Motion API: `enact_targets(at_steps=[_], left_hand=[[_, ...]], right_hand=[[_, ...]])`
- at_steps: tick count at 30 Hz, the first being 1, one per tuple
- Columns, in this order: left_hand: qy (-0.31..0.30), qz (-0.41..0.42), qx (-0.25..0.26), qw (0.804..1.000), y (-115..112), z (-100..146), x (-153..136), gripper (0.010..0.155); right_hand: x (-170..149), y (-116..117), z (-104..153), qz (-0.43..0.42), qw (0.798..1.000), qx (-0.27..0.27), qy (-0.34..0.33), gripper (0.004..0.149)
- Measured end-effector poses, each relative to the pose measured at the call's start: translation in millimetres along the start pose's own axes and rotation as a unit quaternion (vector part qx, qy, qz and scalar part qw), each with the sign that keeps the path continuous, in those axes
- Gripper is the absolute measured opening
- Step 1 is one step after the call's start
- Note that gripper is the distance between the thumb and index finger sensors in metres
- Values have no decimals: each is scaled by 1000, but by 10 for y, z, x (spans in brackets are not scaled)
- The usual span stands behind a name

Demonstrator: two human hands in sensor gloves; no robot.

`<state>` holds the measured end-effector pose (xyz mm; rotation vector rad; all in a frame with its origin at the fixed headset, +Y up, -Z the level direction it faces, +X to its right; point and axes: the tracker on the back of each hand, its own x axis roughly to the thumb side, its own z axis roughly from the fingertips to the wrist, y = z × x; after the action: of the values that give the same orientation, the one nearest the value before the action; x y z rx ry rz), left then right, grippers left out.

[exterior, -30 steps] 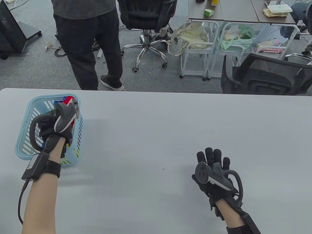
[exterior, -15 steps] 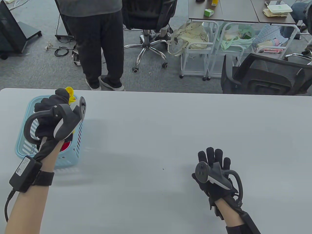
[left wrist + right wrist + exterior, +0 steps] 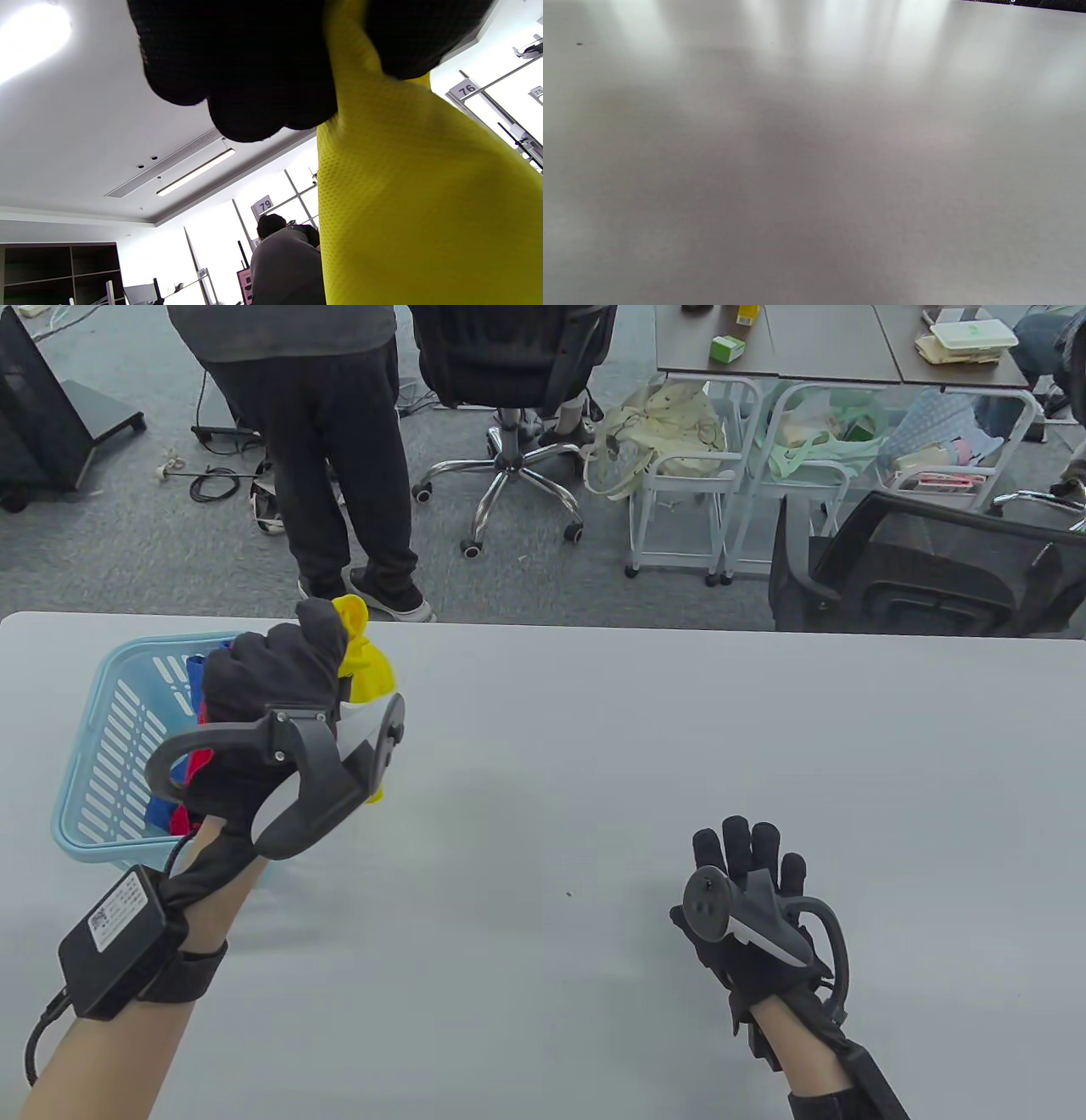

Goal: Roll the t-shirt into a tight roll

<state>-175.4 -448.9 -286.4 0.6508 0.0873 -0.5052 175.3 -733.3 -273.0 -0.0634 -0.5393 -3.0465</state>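
My left hand (image 3: 280,678) grips a yellow t-shirt (image 3: 366,666) in a closed fist and holds it raised above the right rim of the light blue basket (image 3: 102,780). The yellow cloth hangs down from the fist and fills the right half of the left wrist view (image 3: 415,203), with my gloved fingers (image 3: 237,72) curled around it. My right hand (image 3: 747,857) lies flat on the grey table (image 3: 594,746) at the front right, fingers spread, holding nothing. The right wrist view shows only bare table (image 3: 814,169).
The basket at the table's left holds red (image 3: 193,768) and blue (image 3: 197,670) cloth. Beyond the far table edge a person (image 3: 322,432) stands, with an office chair (image 3: 509,407) and white trolleys (image 3: 730,475) behind.
My left hand has risen out of the basket and moved right, pulling the yellow t-shirt up with it. My right hand has stayed still on the table.
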Motion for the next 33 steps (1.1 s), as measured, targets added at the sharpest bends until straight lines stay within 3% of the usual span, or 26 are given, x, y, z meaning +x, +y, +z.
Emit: enact_targets(at_steps=[7,21,26,29,32,33], left_hand=[[-49,43,37,997,205,161,311,55],[-121,182,5,976,197,333,748,55],[-100,266,-69,956,-260,387,756,55],[-61,339,-163,925,-789,496,745,56],[-8,290,-251,923,-1352,651,733,58],[6,271,-258,928,-1481,708,719,60]], right_hand=[[-19,-5,3,-4,1000,-1,2,86],[-75,-17,-1,-13,1000,-1,9,87],[-89,-18,-3,-16,1000,-2,11,87],[-90,-15,-2,-16,1000,-3,10,87],[-86,-10,-5,-16,1000,-2,8,86],[-82,-7,-5,-16,1000,-1,7,86]])
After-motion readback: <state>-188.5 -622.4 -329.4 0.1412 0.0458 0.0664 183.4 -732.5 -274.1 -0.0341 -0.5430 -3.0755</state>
